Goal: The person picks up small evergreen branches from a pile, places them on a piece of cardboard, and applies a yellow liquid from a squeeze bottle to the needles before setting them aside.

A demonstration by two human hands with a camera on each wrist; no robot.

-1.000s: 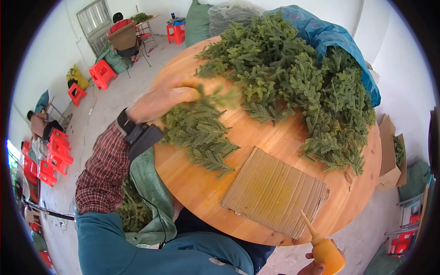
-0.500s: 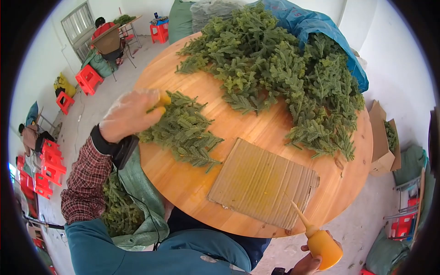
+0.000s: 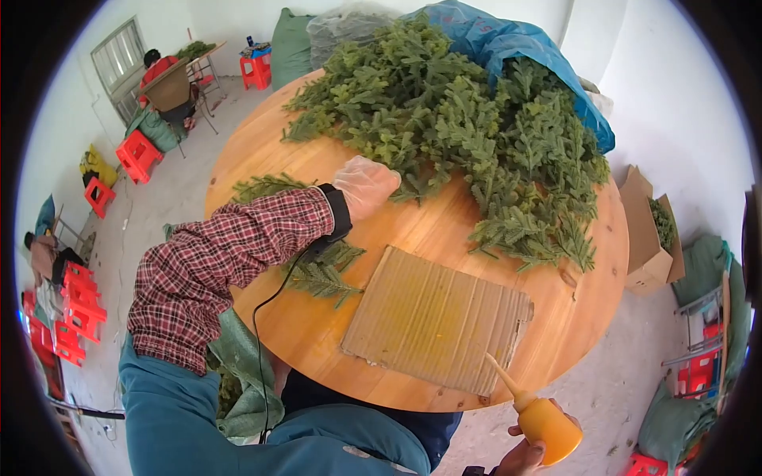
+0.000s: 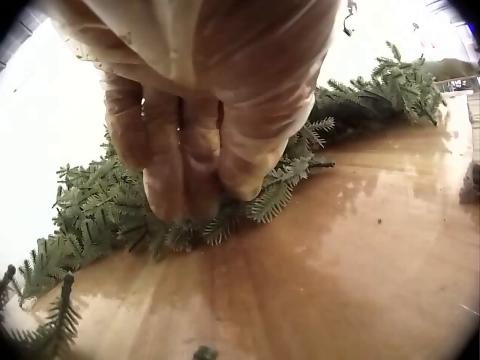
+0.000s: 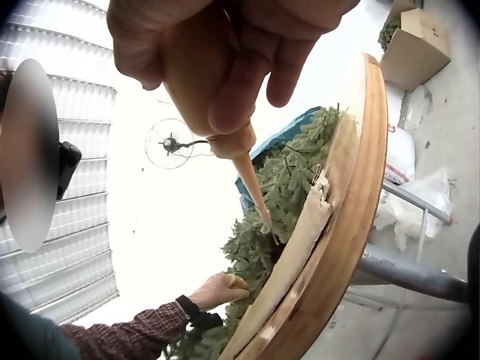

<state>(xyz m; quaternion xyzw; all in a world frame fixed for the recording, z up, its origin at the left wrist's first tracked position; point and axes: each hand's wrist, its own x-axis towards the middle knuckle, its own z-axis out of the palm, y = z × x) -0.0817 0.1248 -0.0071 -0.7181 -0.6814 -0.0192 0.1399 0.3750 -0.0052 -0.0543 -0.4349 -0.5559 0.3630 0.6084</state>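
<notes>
My left hand, in a thin clear glove, reaches to the near edge of a large heap of fir sprigs. In the left wrist view its bent fingers point down among the sprig tips; I cannot tell whether they pinch one. A smaller pile of fir sprigs lies under my left forearm, partly hidden by the sleeve. My right hand grips a yellow squeeze bottle by its body. The long nozzle points up and left over the near edge of a cardboard sheet.
Everything lies on a round wooden table. A blue plastic bag covers the heap's back. A green sack stands at the near left edge, and an open cardboard box sits beyond the right side. Red stools and seated people are farther left.
My left hand has moved right from the smaller pile, where it held a sprig one second ago, to the large heap. The right hand still holds the bottle near the cardboard.
</notes>
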